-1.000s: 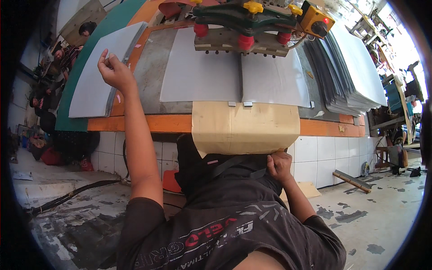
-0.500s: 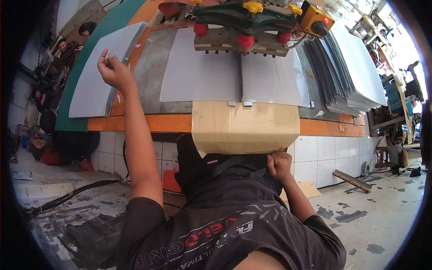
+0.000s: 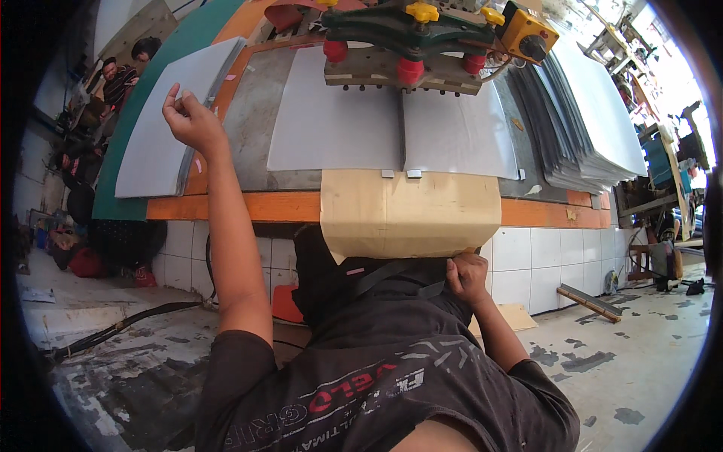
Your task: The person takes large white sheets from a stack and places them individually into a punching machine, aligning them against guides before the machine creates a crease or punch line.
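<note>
My left hand [image 3: 194, 120] hovers over the inner edge of a stack of white sheets [image 3: 162, 132], its fingers loosely bent and apart, with nothing in them. Down by my waist my right hand [image 3: 467, 277] is closed beside the lower edge of a tan sheet [image 3: 410, 215]. Whatever its fingers hold, if anything, is hidden. The tan sheet droops over the table's front edge. Two white sheets [image 3: 339, 124] lie side by side on the grey table plate [image 3: 252, 128], a narrow dark gap between them. Above that gap stands a press head [image 3: 407, 68] with red and yellow knobs.
A thick fanned pile of sheets [image 3: 595, 120] sits at the right. The press carries a yellow control box [image 3: 529, 34] with a black knob. Small metal blocks [image 3: 414, 174] lie along the front. Beyond the left side, other people [image 3: 117, 83] sit. A cable [image 3: 128, 320] crosses the floor.
The red light on the yellow control box was lit and now looks dark. A person at the far left has shifted slightly. Both my hands stay in place.
</note>
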